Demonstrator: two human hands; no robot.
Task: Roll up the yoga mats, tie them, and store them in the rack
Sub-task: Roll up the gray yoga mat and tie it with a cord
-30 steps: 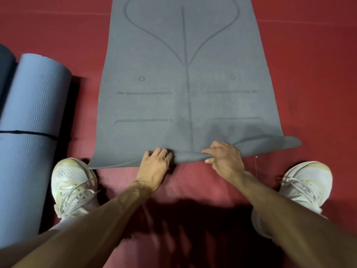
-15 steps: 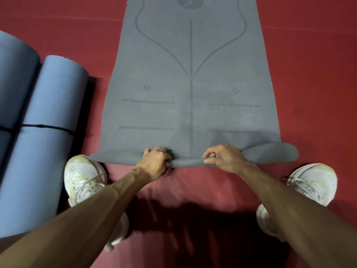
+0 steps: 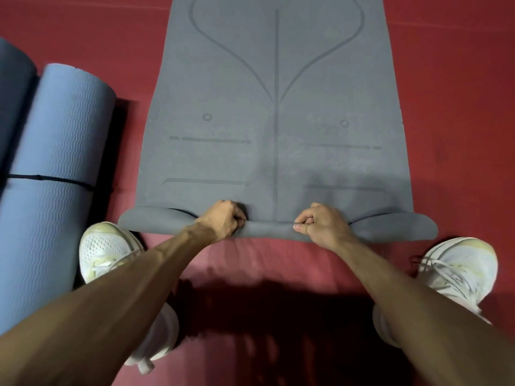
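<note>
Both hands clamp the grey mat's (image 3: 276, 107) rolled near edge: left hand (image 3: 223, 220) and right hand (image 3: 320, 224) curled round the soft, matte tube. Beyond the grip it lies flat on red floor (image 3: 459, 107); fingertips tuck under, hidden. Left of the grip, a ribbed blue roll (image 3: 55, 190) is cut off.

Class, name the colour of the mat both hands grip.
The mat is dark grey; head view.

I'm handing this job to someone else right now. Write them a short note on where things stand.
Hands: left hand grips the rolled near edge of the grey mat; right hand pinches the same edge.
The grey mat lies flat on the red floor, only its near end curled over, loose at both sides.
Done: blue mat rolled, tied with a black strap, lying to the left beside a darker rolled mat at the frame edge.
Left: finish rolling the grey mat, tie it, store the mats; no rack in view.
</note>
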